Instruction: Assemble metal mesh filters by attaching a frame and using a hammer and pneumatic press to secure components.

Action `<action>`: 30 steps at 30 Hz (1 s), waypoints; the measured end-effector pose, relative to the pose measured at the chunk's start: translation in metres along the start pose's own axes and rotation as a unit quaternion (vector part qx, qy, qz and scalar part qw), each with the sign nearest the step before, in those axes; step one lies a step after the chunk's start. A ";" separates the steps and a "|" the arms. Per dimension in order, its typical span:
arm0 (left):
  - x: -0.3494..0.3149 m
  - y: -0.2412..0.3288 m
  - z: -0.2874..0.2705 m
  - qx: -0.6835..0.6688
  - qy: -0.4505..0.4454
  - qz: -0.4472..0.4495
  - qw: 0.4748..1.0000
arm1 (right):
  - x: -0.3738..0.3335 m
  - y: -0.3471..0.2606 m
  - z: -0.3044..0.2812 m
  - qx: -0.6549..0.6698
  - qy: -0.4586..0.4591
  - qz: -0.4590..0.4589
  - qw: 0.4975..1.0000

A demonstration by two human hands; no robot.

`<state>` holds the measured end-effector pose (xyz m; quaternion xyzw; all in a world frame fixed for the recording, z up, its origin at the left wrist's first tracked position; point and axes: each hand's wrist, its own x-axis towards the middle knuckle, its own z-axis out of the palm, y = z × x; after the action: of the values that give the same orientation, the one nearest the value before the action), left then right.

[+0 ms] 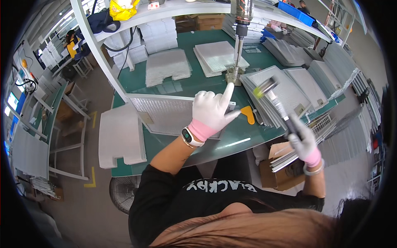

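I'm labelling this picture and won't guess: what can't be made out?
All in the head view:
Hammer: head detail lost to blur.
Right hand: blurred; exact finger placement unclear.
Spindle tool: top cut off by upper edge.
Framed panel: partly hidden behind left hand.
Fan: partly hidden by black sleeve.

Left hand (210,108) and right hand (304,140) in white pink-cuffed gloves (206,118), white-banded watch (188,134), black white-lettered shirt (165,196)

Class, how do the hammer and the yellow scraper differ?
The hammer is held in the right grip; the yellow scraper lies on the green table. The hammer looks longer, with a dark handle; the scraper is short and yellow. The hammer is blurred; the scraper is sharper. Both are tools.
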<state>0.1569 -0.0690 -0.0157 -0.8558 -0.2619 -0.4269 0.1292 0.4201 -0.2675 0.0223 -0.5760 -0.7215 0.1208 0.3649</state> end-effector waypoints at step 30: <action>-0.031 0.006 -0.022 -0.128 0.103 0.053 0.985 | 0.007 0.120 0.172 -0.114 -0.084 0.134 0.981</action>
<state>0.1298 -0.0942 -0.0271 -0.8294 -0.1443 -0.5355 0.0670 0.3949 -0.1818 -0.1675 -0.6931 -0.6748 0.1334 0.2156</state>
